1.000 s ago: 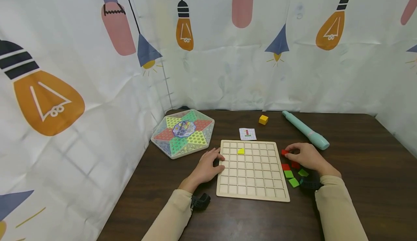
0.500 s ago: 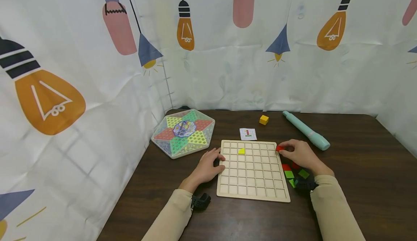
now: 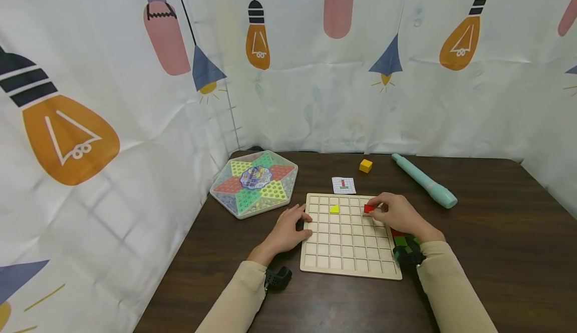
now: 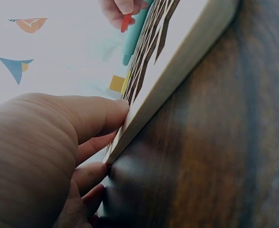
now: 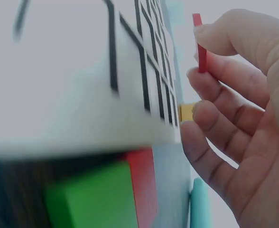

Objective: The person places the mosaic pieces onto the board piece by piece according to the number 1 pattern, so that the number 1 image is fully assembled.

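My left hand (image 3: 283, 230) rests at the left edge of a pale wooden grid board (image 3: 348, 264). In the left wrist view its thumb (image 4: 99, 114) and fingertips touch that edge. Above the board's upper right part, my right hand (image 3: 398, 216) pinches a small flat red tile (image 3: 368, 208) between thumb and fingers. The right wrist view shows this red tile (image 5: 201, 45) held edge-on, apart from the board. One yellow tile (image 3: 334, 209) lies in the upper left of the grid. Beside the board's right edge lie green tiles (image 3: 400, 242) and red ones, partly hidden by the right wrist.
A small card with a printed grid pattern (image 3: 343, 186) lies behind the board. Farther back are a yellow cube (image 3: 365, 165) and a light-teal cylindrical object (image 3: 423, 180). A hexagonal game box (image 3: 254, 185) sits at the left. A printed white curtain (image 3: 288, 107) hangs behind the dark table.
My right hand has carried the red tile leftward from beside the board to over its upper right part. The left hand has stayed at the board's left edge.
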